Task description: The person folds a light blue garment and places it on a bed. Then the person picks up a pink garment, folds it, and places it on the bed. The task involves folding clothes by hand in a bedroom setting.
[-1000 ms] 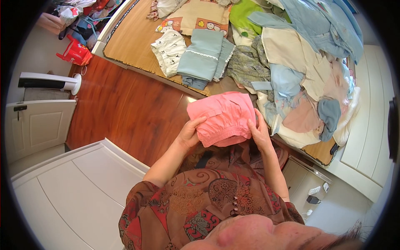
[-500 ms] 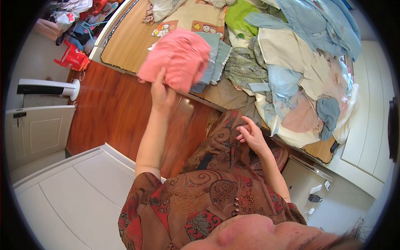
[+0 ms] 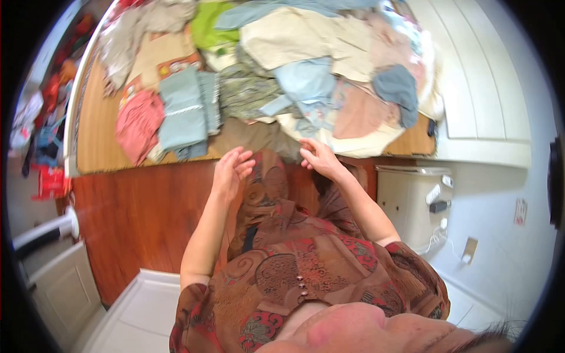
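Observation:
Nothing is in my left hand (image 3: 232, 170), which hovers open over my left knee with its fingers loosely bent. My right hand (image 3: 321, 159), also open and holding nothing, is level with it at the bed's front edge. Nearest to both hands lies a dark olive-brown garment (image 3: 254, 136); whether my right fingertips touch it I cannot tell. A folded pink garment (image 3: 140, 125) rests at the left of the bed, beside a folded grey-green garment (image 3: 181, 112). Beyond my right hand lie a light blue garment (image 3: 306, 82) and a pinkish-beige one (image 3: 362, 112).
More loose clothes cover the bed (image 3: 94, 135), among them a cream garment (image 3: 300, 38), a bright green one (image 3: 212, 23) and a small slate-blue cloth (image 3: 397, 91). A white cabinet (image 3: 406, 200) with chargers stands right. A red bag (image 3: 52, 182) sits at far left.
My left hand has let go of the pink garment, now lying on the bed, and has come back toward my body. The view has swung right, and my right hand is nearer the clothes.

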{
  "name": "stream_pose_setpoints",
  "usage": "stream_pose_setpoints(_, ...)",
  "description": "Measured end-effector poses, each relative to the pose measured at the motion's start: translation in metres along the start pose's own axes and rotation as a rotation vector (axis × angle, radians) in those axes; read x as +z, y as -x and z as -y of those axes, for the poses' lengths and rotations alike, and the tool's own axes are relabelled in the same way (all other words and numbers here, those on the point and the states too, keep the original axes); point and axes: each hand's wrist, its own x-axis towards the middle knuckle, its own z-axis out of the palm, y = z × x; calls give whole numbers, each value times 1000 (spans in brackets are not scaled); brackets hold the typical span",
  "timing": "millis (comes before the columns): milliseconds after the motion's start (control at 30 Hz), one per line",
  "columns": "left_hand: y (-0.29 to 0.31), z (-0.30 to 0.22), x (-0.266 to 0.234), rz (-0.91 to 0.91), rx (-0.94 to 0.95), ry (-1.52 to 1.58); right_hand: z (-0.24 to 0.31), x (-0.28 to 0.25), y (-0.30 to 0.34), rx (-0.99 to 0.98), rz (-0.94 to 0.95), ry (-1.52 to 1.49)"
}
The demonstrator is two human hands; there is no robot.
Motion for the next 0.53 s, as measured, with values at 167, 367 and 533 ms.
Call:
stream_pose_setpoints(167, 6, 39, 37, 205, -142, -79, -62, -74, -36, -61, -410, -18)
stream_pose_setpoints(367, 7, 77, 39, 192, -258, -171, -106, -184, -48, -98, -694, 766)
stream_pose_setpoints(533, 9, 94, 52, 185, -221, -87, -136, -267, -73, -226, -813, 1099)
